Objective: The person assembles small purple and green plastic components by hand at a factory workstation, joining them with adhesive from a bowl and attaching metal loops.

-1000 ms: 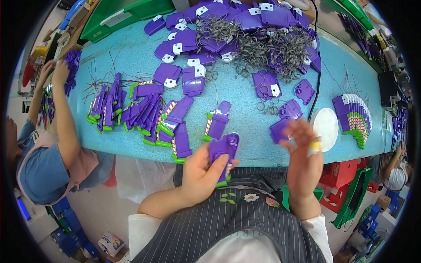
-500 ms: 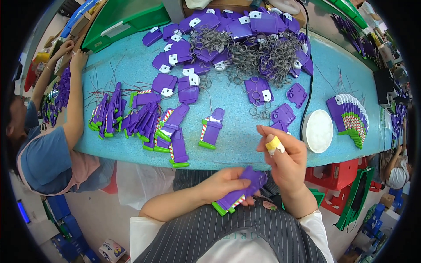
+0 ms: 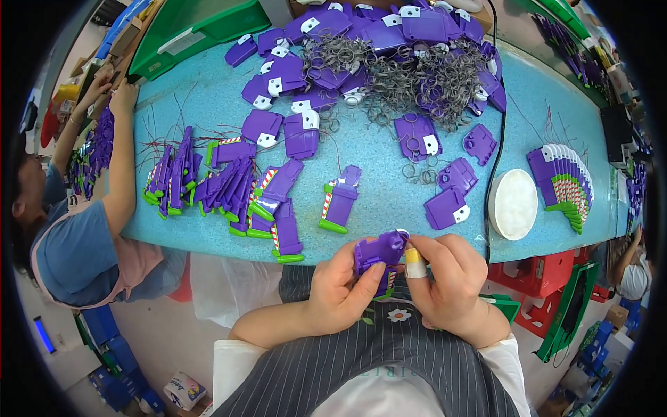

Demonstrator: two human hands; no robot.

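My left hand point(image 3: 335, 283) grips a purple plastic toy part point(image 3: 375, 253) at the table's front edge, fingers and thumb closed around it. A little striped and green trim shows beneath that part. My right hand point(image 3: 453, 279), yellow and white tape point(image 3: 415, 263) around one digit, pinches at the part's upper right corner; whatever lies between its fingertips is hidden. On the table just beyond are a purple wing piece point(image 3: 340, 203) with a green tip and a purple shell point(image 3: 447, 207) with a white corner. Farther back lies a heap of metal springs point(image 3: 434, 87) among more purple shells point(image 3: 300, 141).
Wing pieces with thin wires pile up point(image 3: 226, 191) at left; others form a fan point(image 3: 564, 184) at right. A round white dish point(image 3: 514, 204) stands beside a black cable point(image 3: 497, 139). A green bin point(image 3: 198, 42) sits back left. A co-worker point(image 3: 80, 254) works at left.
My left hand has lifted the purple part up to the table edge and tilted it. My right hand has come down to meet it. Another purple shell near the dish is now uncovered.
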